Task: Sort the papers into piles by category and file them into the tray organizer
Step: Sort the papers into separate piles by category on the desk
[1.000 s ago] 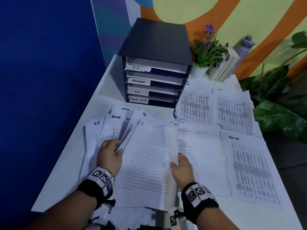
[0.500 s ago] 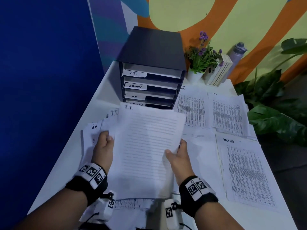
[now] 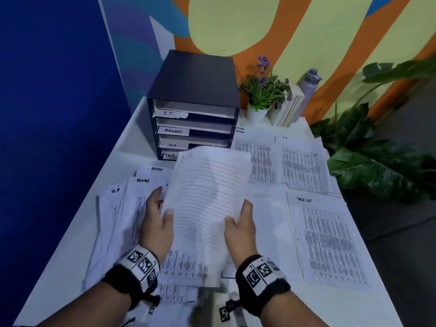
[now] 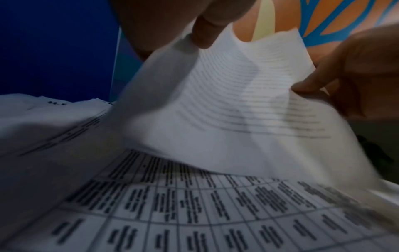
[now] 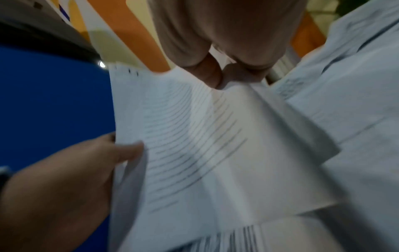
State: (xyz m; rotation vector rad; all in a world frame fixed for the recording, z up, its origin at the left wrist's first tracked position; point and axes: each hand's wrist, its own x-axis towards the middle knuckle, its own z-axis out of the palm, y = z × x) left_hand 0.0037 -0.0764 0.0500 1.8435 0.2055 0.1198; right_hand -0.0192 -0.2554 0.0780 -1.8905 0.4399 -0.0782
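The left hand and right hand each pinched a side edge of a lined sheet, lifted and bowed above the white bench. Only the head view showed the tray organizer beyond it, with sorted papers spread rightward. The left wrist view showed a table-printed page underneath. A blue wall stood left.

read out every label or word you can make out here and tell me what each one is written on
"I.T.": top tray label of the organizer.
"ADMIN": second tray label.
"H.R": third tray label, faint.
"TASK": bottom tray label, rest hidden by the held sheet.
"ADMIN": two left-pile sheets.
"H.R": left-pile sheet, partly cut off.
"TASK LIST": right sheet.
Printed body text and tables: too blurred.
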